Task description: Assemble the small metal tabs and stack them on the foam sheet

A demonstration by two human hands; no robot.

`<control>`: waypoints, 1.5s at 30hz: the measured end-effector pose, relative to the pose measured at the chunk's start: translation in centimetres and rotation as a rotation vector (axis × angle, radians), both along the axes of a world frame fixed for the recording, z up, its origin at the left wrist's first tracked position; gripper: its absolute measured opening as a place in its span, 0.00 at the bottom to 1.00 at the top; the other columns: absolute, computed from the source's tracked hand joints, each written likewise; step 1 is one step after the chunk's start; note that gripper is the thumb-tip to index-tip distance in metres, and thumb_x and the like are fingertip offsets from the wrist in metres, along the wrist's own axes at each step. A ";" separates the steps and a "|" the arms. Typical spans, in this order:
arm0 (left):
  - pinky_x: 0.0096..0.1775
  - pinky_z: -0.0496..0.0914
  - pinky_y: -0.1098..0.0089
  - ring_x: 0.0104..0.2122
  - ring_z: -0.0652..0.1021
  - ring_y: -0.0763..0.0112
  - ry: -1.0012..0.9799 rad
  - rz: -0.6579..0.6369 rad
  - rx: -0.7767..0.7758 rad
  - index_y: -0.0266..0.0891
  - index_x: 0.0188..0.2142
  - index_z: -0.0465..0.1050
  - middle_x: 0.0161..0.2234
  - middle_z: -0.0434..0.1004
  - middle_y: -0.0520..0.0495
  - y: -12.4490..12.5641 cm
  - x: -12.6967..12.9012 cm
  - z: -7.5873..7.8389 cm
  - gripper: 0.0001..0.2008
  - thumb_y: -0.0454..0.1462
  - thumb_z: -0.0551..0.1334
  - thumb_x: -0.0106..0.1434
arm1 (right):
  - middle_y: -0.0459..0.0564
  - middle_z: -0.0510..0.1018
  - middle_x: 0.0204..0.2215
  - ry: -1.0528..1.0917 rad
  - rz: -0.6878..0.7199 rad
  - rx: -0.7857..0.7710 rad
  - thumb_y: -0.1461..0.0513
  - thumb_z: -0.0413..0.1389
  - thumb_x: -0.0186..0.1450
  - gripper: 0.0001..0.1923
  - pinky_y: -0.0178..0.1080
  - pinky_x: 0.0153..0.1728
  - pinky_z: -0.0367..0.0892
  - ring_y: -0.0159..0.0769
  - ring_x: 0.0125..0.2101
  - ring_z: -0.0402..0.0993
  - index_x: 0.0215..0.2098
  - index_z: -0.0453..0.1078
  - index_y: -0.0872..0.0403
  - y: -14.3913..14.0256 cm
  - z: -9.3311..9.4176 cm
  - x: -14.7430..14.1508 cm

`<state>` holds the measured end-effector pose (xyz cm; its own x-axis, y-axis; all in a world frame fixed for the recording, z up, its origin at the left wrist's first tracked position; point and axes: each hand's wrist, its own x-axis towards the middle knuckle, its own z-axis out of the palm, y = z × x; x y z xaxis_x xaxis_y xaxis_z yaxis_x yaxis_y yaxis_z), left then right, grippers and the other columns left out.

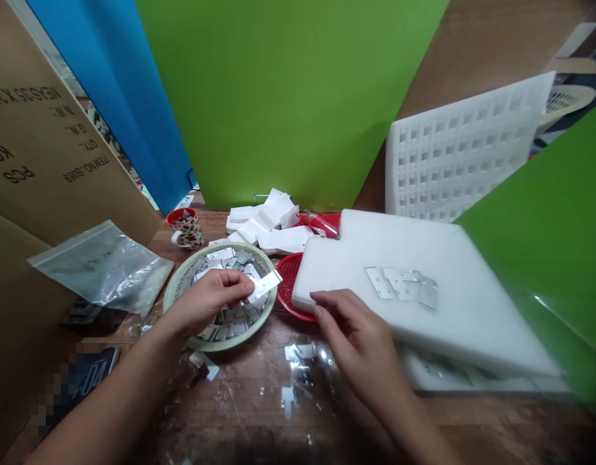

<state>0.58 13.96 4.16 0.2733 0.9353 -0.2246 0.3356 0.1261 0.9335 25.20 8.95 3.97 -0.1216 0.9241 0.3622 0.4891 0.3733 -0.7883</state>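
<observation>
My left hand [208, 300] hovers over a pale green bowl [177, 289] full of small metal hinge plates and pinches one white-wrapped plate [265, 285] between thumb and fingers. My right hand [358, 339] hangs above the wooden table with fingers loosely curled and nothing in it, close to the front edge of a thick white foam slab [452, 303]. Several bare metal hinge plates [401, 284] lie on top of the slab. A few loose plates [298, 361] lie on the table between my hands.
A red basket [290, 281] sits between bowl and foam. White foam pieces [271, 223] are piled behind. A patterned mug [187, 228] stands at back left, a clear plastic bag [104, 268] and cardboard boxes at left. Green and blue boards and a white lattice panel [462, 155] wall the back.
</observation>
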 end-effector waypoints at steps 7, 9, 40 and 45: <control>0.28 0.57 0.73 0.23 0.65 0.76 -0.173 -0.084 -0.156 0.37 0.26 0.73 0.22 0.68 0.54 -1.8 1.9 0.7 0.12 0.43 0.64 0.59 | 0.48 0.77 0.28 0.284 0.070 -0.359 0.54 0.53 0.65 0.15 0.36 0.25 0.67 0.32 0.24 0.71 0.45 0.72 0.54 1.5 -0.5 -1.9; 0.29 0.58 0.74 0.24 0.65 0.76 -0.192 -0.105 -0.165 0.36 0.26 0.73 0.22 0.69 0.53 -1.9 2.0 0.6 0.12 0.43 0.64 0.59 | 0.45 0.75 0.23 0.365 0.086 -0.461 0.54 0.55 0.64 0.13 0.33 0.20 0.63 0.28 0.19 0.66 0.39 0.73 0.55 1.6 -0.4 -2.0; 0.25 0.56 0.75 0.23 0.63 0.75 -0.081 -0.058 -0.118 0.39 0.31 0.70 0.24 0.66 0.54 -3.2 4.2 -0.1 0.16 0.50 0.62 0.59 | 0.47 0.73 0.27 0.124 -0.500 -0.089 0.57 0.57 0.58 0.18 0.37 0.31 0.64 0.34 0.27 0.68 0.45 0.71 0.57 3.4 1.1 8.0; 0.31 0.62 0.71 0.28 0.69 0.69 0.108 0.007 0.087 0.39 0.30 0.70 0.27 0.70 0.51 -1.8 2.0 -0.2 0.13 0.47 0.60 0.60 | 0.46 0.74 0.24 -0.204 -0.679 -0.140 0.55 0.57 0.57 0.18 0.41 0.32 0.63 0.36 0.25 0.68 0.43 0.74 0.55 3.8 1.2 11.6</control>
